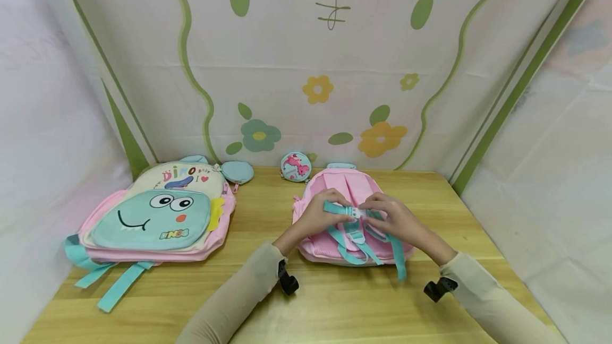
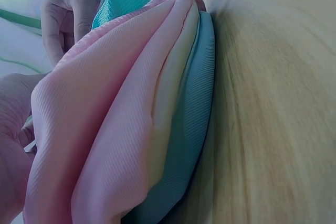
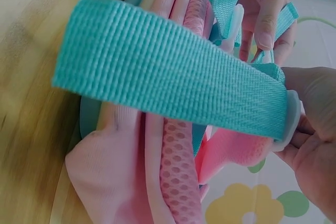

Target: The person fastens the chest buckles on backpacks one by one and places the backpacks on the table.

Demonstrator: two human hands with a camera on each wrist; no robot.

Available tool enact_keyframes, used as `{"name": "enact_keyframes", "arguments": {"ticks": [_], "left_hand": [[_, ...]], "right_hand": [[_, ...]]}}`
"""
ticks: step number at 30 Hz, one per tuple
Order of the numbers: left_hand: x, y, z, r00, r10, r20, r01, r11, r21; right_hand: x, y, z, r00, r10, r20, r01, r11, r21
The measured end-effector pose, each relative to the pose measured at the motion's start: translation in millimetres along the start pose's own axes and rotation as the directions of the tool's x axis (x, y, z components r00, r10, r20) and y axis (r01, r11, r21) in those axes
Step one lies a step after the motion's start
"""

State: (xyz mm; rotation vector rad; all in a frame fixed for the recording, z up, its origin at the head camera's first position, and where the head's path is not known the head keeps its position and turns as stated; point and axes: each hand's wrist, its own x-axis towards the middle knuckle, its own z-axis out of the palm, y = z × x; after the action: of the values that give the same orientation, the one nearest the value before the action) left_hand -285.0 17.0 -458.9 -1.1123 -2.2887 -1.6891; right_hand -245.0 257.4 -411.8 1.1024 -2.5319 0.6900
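Note:
A pink backpack [image 1: 315, 246] lies on its front, its padded back and teal straps facing up. Over its middle, both hands meet at a white side-release buckle [image 1: 355, 213]. My left hand [image 1: 321, 212] pinches the buckle's left end, with a short teal strap end [image 1: 333, 207] sticking out beside the fingers. From the other side, my right hand [image 1: 396, 220] holds the right end between thumb and fingers. The two buckle halves sit together in line. A long teal strap [image 3: 173, 72] hangs from a white slider [image 3: 290, 121] close to the right palm.
To the left lies a second backpack [image 1: 143, 227] with a dinosaur face, its teal straps [image 1: 121, 285] reaching toward the table's front edge. A round teal pouch [image 1: 296, 167] stands behind the pink backpack. Patterned cloth [image 1: 287, 46] walls the wooden table [image 1: 334, 301] at the back and sides.

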Motion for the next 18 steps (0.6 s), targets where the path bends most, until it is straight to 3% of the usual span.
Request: {"name": "enact_keyframes", "arguments": {"ticks": [18], "left_hand": [[-0.1,3.4,-0.1,1.0,0.002,-0.019,-0.002,1.0,0.016]], "right_hand": [[1.7,0.2,2.0,1.0,-0.011,-0.013,0.011,0.999,0.051]]}}
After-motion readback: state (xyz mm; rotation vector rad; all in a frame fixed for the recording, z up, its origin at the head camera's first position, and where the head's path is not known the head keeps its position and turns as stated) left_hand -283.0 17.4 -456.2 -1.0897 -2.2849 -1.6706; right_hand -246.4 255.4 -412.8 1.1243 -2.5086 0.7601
